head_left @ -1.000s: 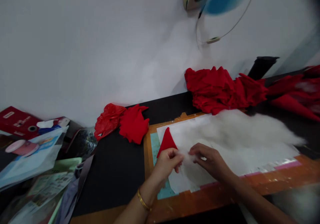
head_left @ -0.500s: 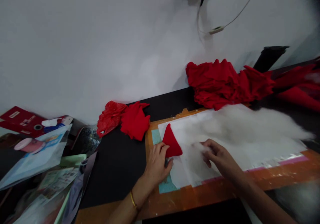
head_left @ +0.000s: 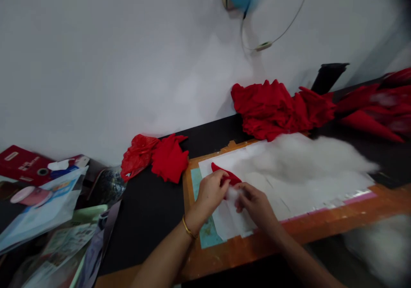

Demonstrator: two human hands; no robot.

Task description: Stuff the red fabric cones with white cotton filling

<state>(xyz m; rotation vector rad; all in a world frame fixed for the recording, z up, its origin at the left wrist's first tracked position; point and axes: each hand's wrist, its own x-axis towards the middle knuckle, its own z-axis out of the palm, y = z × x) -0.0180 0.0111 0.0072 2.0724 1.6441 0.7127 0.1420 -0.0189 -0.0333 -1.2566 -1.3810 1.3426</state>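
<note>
My left hand [head_left: 212,192] is closed on the edge of a small red fabric cone [head_left: 226,172], its tip pointing away to the upper left. Close beside it, my right hand [head_left: 255,202] pinches a tuft of white stuffing [head_left: 231,194] at the cone's near, open end. Fingers of both hands hide part of the cone's lower edge. Beneath them lies white paper [head_left: 226,224] on the work surface. A large heap of white fluffy stuffing [head_left: 302,155] spreads over the paper to the right.
A pile of red fabric pieces [head_left: 272,108] lies against the wall, with more red cones [head_left: 372,121] at far right. Left of the paper are red pieces [head_left: 170,157] and a red plastic bag [head_left: 138,155]. A cluttered green bin [head_left: 93,213] stands at left. More stuffing [head_left: 382,245] sits lower right.
My right hand has moved left with the stuffing, up to the cone. My left hand has lifted and turned the cone, which lay flat on the paper. The view has shifted slightly.
</note>
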